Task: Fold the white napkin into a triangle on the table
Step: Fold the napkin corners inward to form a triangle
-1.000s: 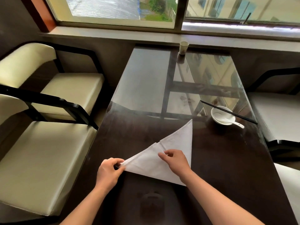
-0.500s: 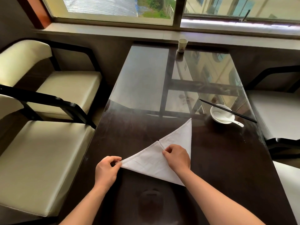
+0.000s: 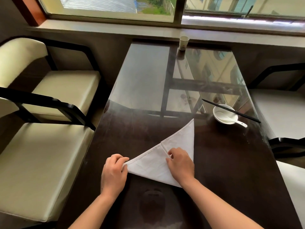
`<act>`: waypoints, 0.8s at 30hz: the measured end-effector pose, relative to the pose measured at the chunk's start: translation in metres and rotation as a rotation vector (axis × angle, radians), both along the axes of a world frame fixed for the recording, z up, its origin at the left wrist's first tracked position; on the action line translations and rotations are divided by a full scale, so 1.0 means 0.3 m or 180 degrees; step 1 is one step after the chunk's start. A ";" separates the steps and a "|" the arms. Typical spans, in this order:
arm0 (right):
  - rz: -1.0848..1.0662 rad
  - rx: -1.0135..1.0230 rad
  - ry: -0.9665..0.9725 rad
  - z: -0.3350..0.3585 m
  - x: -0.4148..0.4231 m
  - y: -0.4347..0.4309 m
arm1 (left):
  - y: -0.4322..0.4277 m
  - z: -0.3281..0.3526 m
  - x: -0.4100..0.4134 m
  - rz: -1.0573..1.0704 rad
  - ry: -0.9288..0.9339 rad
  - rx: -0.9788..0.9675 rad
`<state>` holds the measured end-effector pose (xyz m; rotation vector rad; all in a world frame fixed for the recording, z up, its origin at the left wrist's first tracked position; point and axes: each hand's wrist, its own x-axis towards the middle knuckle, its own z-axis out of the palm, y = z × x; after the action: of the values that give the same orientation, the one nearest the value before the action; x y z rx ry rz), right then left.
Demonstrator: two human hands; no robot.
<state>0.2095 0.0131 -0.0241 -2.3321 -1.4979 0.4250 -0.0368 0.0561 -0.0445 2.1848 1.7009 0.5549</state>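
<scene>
The white napkin (image 3: 175, 146) lies flat on the dark glass-topped table (image 3: 231, 162) in a triangle shape, one point toward the bowl, one at my left hand, one hidden under my right wrist. A seam where two flaps meet runs through its middle. My left hand (image 3: 113, 172) pinches the napkin's left corner between thumb and fingers. My right hand (image 3: 180, 164) rests on the napkin with its fingertips on the seam.
A white bowl (image 3: 219, 113) with a white spoon (image 3: 237, 122) and black chopsticks (image 3: 231, 110) across it sits at the right. A paper cup (image 3: 183, 43) stands at the table's far edge. Cream chairs (image 3: 41, 171) flank the left side, more seats on the right.
My right hand has slid a little up and right along the seam. My left hand keeps its pinch on the left corner. The napkin's outline is nearly unchanged.
</scene>
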 end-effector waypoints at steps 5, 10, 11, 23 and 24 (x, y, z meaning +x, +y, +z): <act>0.0863 0.0591 -0.0469 -0.026 -0.028 -0.113 | -0.034 0.002 0.028 -0.1371 0.0638 0.0108; 0.1658 0.0127 -0.0772 -0.064 -0.102 -0.191 | -0.054 -0.033 0.015 -0.1720 0.1425 -0.0193; 0.1736 0.0013 -0.0800 -0.070 -0.116 -0.206 | -0.055 -0.036 0.015 -0.1713 0.1504 -0.0245; 0.1554 0.0023 -0.1113 -0.118 -0.008 -0.472 | -0.053 0.014 -0.016 -0.0903 0.1333 -0.0657; 0.1532 0.0079 -0.1134 -0.121 0.009 -0.490 | -0.051 0.029 -0.018 -0.0835 0.1255 -0.0559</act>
<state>0.2122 -0.1339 -0.0606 -2.0882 -2.2295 0.0989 -0.0421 0.0409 -0.0360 2.4453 1.5251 -0.0967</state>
